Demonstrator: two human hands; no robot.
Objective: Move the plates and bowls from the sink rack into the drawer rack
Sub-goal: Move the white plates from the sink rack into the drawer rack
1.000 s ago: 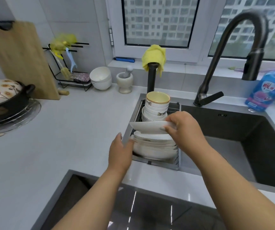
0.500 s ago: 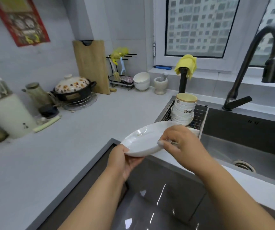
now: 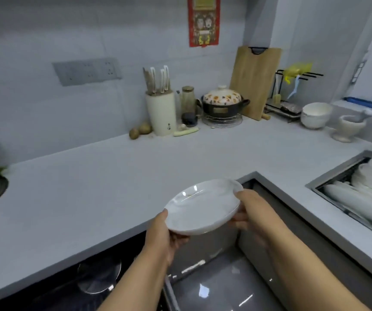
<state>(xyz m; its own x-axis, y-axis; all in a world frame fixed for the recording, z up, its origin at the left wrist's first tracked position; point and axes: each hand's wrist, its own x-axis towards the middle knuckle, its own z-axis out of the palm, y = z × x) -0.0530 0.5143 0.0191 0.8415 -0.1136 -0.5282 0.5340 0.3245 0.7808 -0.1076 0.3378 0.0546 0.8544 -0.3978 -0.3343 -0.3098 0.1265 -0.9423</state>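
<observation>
Both hands are grasping one white plate (image 3: 203, 206) in the air, in front of the inner corner of the grey desk (image 3: 113, 176). The left hand (image 3: 162, 236) is gripping the near-left rim, thumb on top and fingers underneath. The right hand (image 3: 253, 213) is gripping the right rim in the same way. The plate is tilting slightly, face up, above a glossy dark surface below the desk edge. The sink rack (image 3: 328, 182) is sitting at the right edge of the view, well apart from the plate, and is holding stacked white dishes (image 3: 360, 191). A knife block (image 3: 161, 113), a lidded pot (image 3: 223, 103) and a cutting board (image 3: 254, 79) are standing along the back wall.
</observation>
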